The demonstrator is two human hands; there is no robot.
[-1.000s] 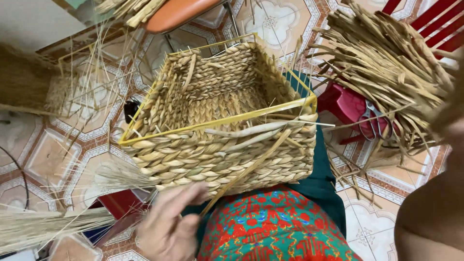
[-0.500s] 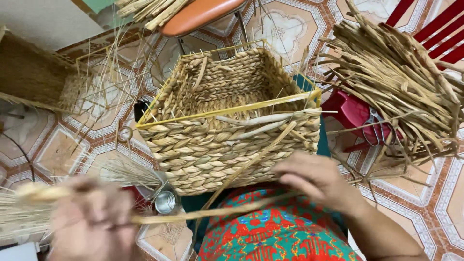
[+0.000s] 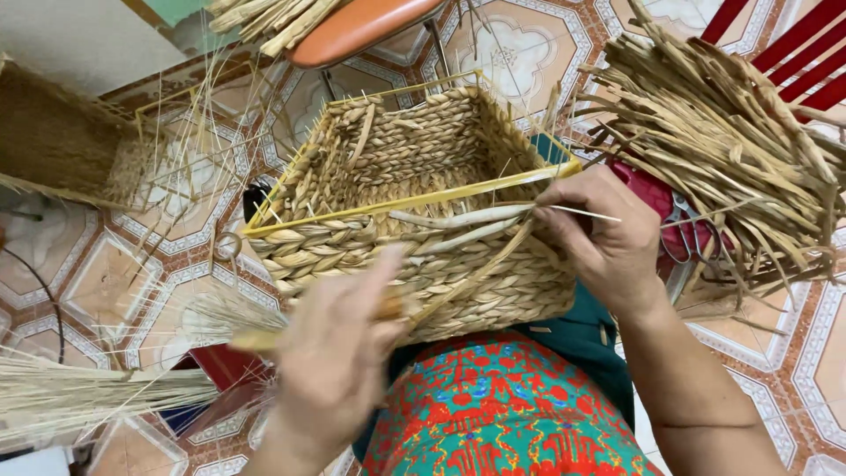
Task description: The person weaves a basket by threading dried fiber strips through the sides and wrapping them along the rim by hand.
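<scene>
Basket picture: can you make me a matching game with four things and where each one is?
Things:
1. woven basket
2. scissors
3. orange seat
4. big bundle of dried strands

Places:
A. at the top, behind the basket
B. on the person's lap, between the two hands
C. at the right, over the red chair
D. beside the right hand, partly under the strands

Pairs: 1-B, 2-D, 3-A, 4-C.

The left hand is blurred in front of the basket; the right-hand fingers pinch a thin strand at the rim.
</scene>
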